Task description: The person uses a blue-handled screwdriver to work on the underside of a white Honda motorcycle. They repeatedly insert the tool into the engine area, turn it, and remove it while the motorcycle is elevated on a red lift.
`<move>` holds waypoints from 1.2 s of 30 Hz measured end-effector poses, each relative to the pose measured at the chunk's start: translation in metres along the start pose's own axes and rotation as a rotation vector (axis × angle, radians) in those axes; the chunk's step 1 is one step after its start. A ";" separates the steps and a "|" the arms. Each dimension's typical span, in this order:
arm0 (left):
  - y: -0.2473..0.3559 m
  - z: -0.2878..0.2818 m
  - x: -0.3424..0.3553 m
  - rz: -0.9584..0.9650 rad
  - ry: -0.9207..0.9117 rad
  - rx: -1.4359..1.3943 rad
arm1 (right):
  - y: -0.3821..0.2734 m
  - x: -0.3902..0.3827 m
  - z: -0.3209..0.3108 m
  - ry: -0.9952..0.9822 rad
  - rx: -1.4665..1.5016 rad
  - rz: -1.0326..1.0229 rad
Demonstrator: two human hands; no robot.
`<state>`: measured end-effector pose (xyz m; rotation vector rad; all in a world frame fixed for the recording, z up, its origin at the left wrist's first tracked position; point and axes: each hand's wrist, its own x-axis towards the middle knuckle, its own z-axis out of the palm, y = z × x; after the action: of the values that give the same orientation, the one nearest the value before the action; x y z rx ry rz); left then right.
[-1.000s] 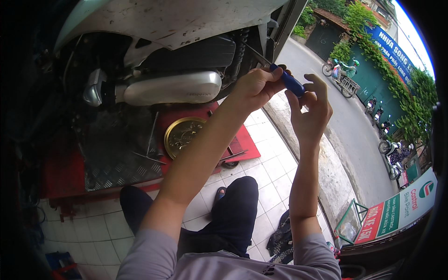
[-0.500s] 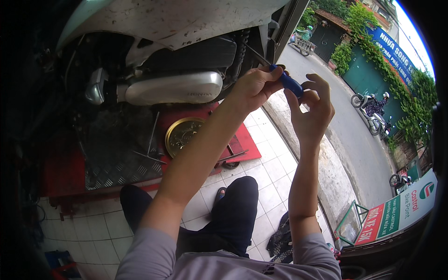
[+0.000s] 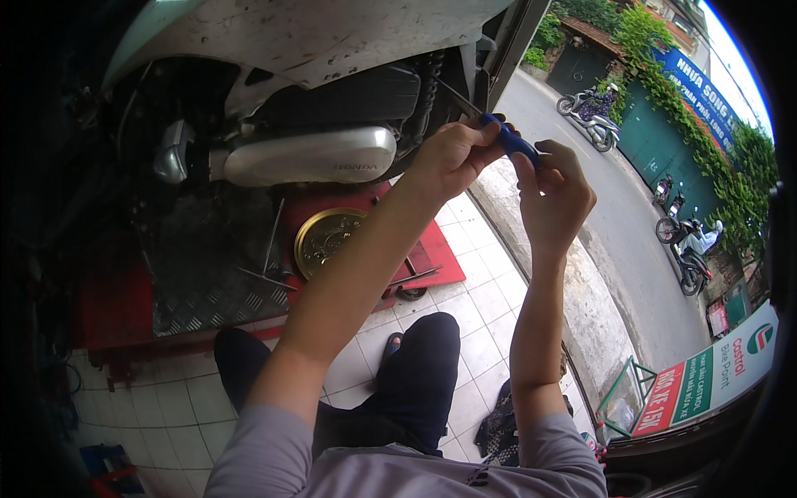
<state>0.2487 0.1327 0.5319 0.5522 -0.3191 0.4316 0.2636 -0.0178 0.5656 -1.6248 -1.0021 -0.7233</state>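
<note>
A screwdriver with a blue handle (image 3: pixel 520 146) is held up at the rear of a scooter (image 3: pixel 332 37). Its thin metal shaft points up and left toward the gap beside the scooter's rear spring (image 3: pixel 432 79); I cannot make out where its tip rests. My left hand (image 3: pixel 457 156) grips the front of the handle between thumb and fingers. On the butt end of the handle, my right hand (image 3: pixel 558 192) closes with thumb and fingertips. Left of my hands lies the scooter's silver engine-side cover (image 3: pixel 307 155).
Below the scooter is a red lift platform (image 3: pixel 448 264) with a black tread plate (image 3: pixel 199 307). A round gold tray (image 3: pixel 320 232) of small parts and some metal rods lie on it. A sign board (image 3: pixel 706 373) stands right, beside a street with motorbikes (image 3: pixel 594 124).
My right fingers have closed in on the end of the screwdriver handle, from a looser, more spread hold. My left hand stays in place. Motorbikes in the street have moved.
</note>
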 end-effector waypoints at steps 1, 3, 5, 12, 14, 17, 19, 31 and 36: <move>-0.001 0.002 -0.002 -0.001 -0.016 -0.022 | 0.000 0.000 -0.002 -0.048 -0.070 0.115; -0.001 0.007 -0.006 -0.019 -0.023 -0.053 | 0.005 0.000 -0.003 -0.025 -0.055 -0.088; 0.002 0.011 -0.009 -0.058 -0.005 -0.070 | 0.013 0.004 -0.006 -0.001 -0.103 -0.324; 0.004 0.009 -0.004 0.004 0.084 0.109 | 0.001 0.004 0.004 0.103 0.089 -0.358; 0.001 0.004 -0.006 0.020 0.071 0.074 | -0.007 0.003 0.005 0.073 0.122 -0.108; 0.001 0.002 -0.007 0.023 -0.073 -0.054 | 0.003 0.002 0.001 -0.051 -0.076 0.023; 0.003 0.003 -0.011 -0.035 -0.028 -0.032 | 0.004 0.000 0.000 -0.025 -0.042 -0.141; -0.001 0.006 -0.008 0.024 -0.117 -0.013 | 0.007 -0.005 -0.003 -0.108 -0.027 0.058; 0.005 0.009 -0.010 -0.106 0.055 0.073 | 0.028 0.001 -0.003 -0.039 -0.038 -0.454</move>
<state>0.2364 0.1285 0.5374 0.6246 -0.2204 0.3564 0.2891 -0.0229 0.5542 -1.4592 -1.4152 -1.0188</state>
